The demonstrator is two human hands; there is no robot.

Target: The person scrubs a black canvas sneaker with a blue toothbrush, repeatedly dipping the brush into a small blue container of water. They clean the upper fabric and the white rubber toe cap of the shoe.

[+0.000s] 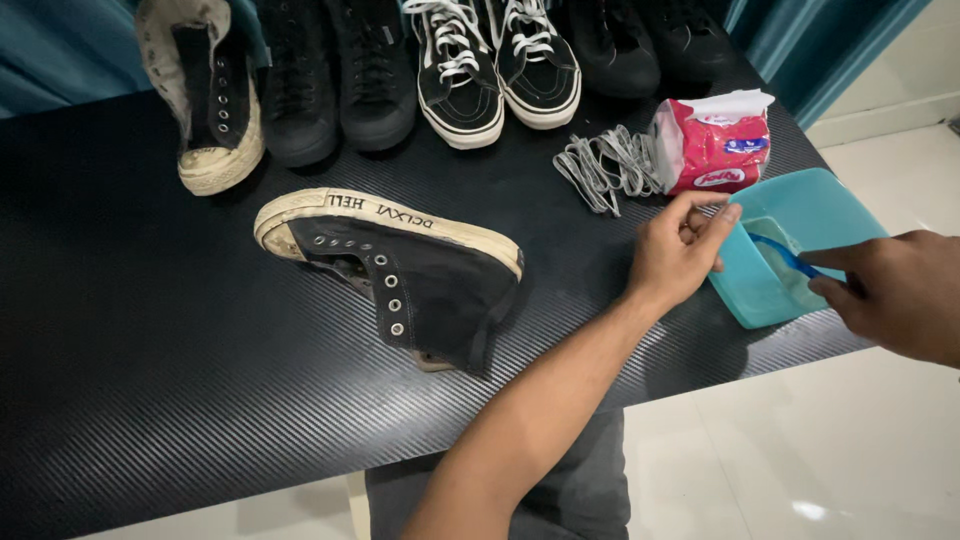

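At the worktop's [150,400] right edge, left hand [675,255] pinched the teal tub's [830,205] rim, steadying it; right hand [900,295] closed on a blue brush [785,255] dipped inside. Judged: loading-brush step. Next calls for carrying it to the laceless black sneaker [400,275] lying mid-worktop.

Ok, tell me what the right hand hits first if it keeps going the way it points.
The right hand points left, into the turquoise tub, holding a blue tool. Straight on, it would likely meet the tub's near wall, where the left hand grips the rim. Depth is hard to judge.
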